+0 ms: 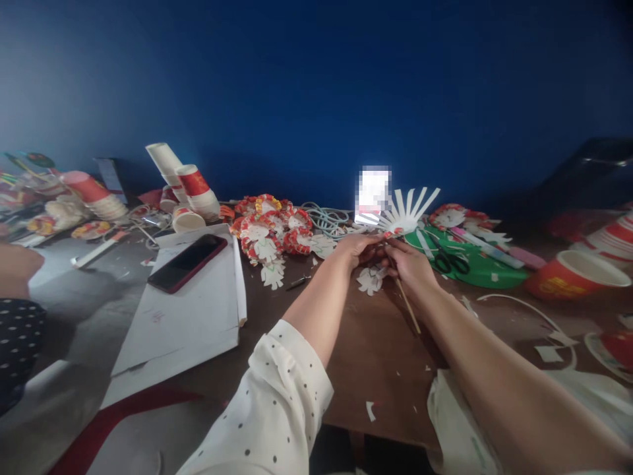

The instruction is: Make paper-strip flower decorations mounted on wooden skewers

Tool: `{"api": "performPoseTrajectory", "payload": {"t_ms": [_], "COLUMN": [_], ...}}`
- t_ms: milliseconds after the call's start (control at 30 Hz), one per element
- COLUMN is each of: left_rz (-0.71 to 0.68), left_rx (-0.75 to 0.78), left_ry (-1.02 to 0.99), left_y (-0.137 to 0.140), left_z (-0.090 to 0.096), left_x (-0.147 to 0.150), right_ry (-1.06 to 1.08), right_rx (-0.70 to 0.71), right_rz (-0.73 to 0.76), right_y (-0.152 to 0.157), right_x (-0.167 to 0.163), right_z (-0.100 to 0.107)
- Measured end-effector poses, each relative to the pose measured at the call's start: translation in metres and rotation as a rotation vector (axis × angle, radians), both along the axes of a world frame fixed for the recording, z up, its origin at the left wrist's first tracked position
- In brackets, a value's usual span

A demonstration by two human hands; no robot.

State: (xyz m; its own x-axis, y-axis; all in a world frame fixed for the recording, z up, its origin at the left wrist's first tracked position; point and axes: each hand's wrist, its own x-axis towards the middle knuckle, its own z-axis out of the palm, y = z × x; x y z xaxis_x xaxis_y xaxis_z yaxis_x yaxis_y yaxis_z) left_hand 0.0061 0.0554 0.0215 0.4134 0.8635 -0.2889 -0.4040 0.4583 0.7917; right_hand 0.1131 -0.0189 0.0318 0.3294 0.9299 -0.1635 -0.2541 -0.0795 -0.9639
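Observation:
Close together above the brown table are my left hand (363, 251) and my right hand (408, 260), both with bent, closed fingers. A paper cup cut into white strips (408, 214) fans out just beyond my fingertips, its red part showing near them; my left hand pinches it. From under my right hand a thin wooden stick (408, 307) slants down toward me, its upper end hidden by the fingers. A white paper cutout (370, 280) lies below my hands. Exactly how the fingertips meet is too small to make out.
At left a phone (188, 262) lies on white sheets (173, 330). Stacked paper cups (198, 191) and red-and-white paper crafts (270, 231) stand behind. Black scissors (450, 262) lie on a green sheet (487, 274), near a red cup (576, 277). Another person's arm (17, 267) shows at far left.

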Motion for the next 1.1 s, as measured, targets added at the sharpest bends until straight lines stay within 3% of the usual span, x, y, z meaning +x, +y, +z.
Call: {"api": "performPoseTrajectory", "payload": {"t_ms": [100,367,533,700,867,1100], "left_rz": [-0.068,0.063,0.071,0.054,0.091,0.151], "left_rx": [-0.03,-0.004,-0.022,0.018,0.041,0.039], "left_ry": [0.044,0.1,0.122,0.156,0.203,0.223], "left_y": [-0.003,-0.008,-0.01,-0.011,-0.009,-0.013], "left_z": [0.008,0.007,0.005,0.006,0.005,0.012], "left_x": [-0.004,0.001,0.008,0.01,0.012,0.013], "right_ry": [0.016,0.045,0.048,-0.268,-0.605,-0.58], "right_rx": [0.004,0.012,0.031,0.012,0.087,0.107], "right_rz": [0.013,0.069,0.052,0.066,0.104,0.081], "right_y": [0.001,0.001,0.002,0.002,0.001,0.0], "right_x": [0.002,0.003,0.005,0.008,0.011,0.008], "right_z": [0.0,0.004,0.0,-0.005,-0.008,-0.008]}}
